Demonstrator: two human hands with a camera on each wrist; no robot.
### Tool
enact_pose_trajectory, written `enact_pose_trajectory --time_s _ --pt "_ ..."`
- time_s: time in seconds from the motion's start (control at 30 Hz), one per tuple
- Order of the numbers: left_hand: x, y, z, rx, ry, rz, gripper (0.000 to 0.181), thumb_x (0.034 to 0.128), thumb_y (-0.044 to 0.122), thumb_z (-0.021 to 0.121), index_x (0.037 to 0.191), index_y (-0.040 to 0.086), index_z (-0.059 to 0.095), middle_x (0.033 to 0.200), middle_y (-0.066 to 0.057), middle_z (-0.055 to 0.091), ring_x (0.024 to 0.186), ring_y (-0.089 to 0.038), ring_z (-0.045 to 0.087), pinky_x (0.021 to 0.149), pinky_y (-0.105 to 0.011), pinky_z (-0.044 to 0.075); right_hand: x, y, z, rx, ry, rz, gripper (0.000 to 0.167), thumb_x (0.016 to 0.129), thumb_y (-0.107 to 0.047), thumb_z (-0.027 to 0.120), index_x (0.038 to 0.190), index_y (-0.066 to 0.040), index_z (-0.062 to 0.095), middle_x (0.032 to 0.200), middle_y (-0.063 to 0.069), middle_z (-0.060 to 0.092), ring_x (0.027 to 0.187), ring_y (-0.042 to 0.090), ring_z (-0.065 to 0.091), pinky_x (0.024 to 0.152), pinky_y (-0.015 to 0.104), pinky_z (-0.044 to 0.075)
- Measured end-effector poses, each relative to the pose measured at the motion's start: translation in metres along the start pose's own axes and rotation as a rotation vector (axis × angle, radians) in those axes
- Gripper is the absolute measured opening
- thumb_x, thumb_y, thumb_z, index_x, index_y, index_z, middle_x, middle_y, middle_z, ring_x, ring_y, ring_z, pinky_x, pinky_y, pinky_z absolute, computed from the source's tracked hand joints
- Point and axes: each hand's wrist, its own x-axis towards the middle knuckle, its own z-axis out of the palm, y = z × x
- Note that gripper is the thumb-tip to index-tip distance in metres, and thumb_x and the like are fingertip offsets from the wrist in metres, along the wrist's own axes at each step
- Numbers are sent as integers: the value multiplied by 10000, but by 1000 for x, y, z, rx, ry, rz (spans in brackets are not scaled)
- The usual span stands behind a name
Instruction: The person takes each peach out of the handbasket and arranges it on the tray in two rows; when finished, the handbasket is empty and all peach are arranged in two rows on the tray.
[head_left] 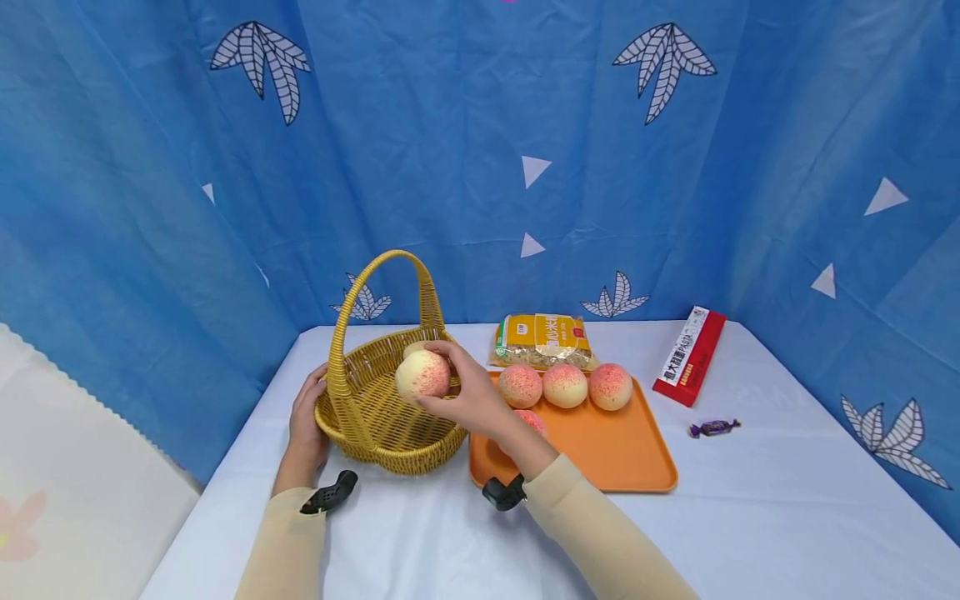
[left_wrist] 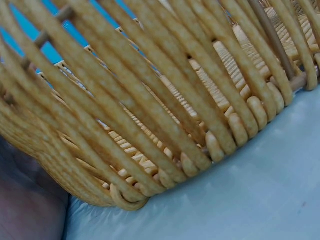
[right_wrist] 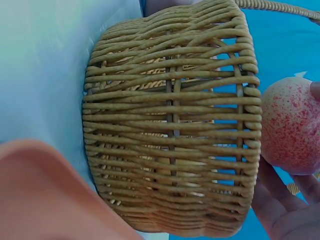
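Observation:
My right hand (head_left: 472, 392) pinches a pale yellow and pink peach (head_left: 422, 375) between thumb and fingers, above the opening of a wicker basket (head_left: 420, 460). In the right wrist view, the peach (right_wrist: 291, 125) is level with the basket's rim. Just behind it, another pale round fruit (head_left: 415, 347) is mostly hidden. My left hand (head_left: 306, 421) holds the basket's left side near the foot of its tall handle; its thumb is out of sight. More peaches (head_left: 565, 386) lie on an orange tray (head_left: 600, 454), one partly covered by my right forearm.
Behind the tray lies a yellow-labelled food packet (head_left: 543, 337). To the right are a red and white pasta box (head_left: 690, 357) and a purple wrapped candy (head_left: 714, 427). A white cloth (head_left: 420, 542) covers the table, and a blue curtain (head_left: 465, 167) hangs behind it.

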Motion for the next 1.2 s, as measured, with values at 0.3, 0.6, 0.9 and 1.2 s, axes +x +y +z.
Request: enact_pose_trajectory --time_s 0.3,0.6,0.9,1.2 --pt "-1 0 0 -1 -19 2 428 1088 305 318 1500 234 407 1364 152 480 1172 1 519 937 -105 461 -8 2 -9 36 39 -3 692 861 -177 782 1445 -282 425 1385 27 503 1129 214 574 846 346 588" --pt "-2 2 1 -11 -13 6 439 1081 313 346 1509 242 415 1363 150 497 1167 7 538 928 -110 476 -19 1 -21 42 70 49 703 871 -118 766 1456 -237 395 1422 66 481 1062 241 590 856 398 580" --pt "-1 2 1 -19 3 -11 423 1084 292 335 1495 255 429 1351 158 500 1159 4 534 926 -109 471 -37 -22 -38 5 74 73 663 885 -87 737 1452 -141 396 1393 122 511 1079 250 594 894 352 568" --pt "-1 1 1 -9 2 0 426 1083 292 340 1497 243 427 1363 154 495 1177 7 529 930 -110 471 -48 -14 -49 7 116 90 656 879 -87 749 1441 -148 417 1322 159 526 942 218 598 847 333 569"
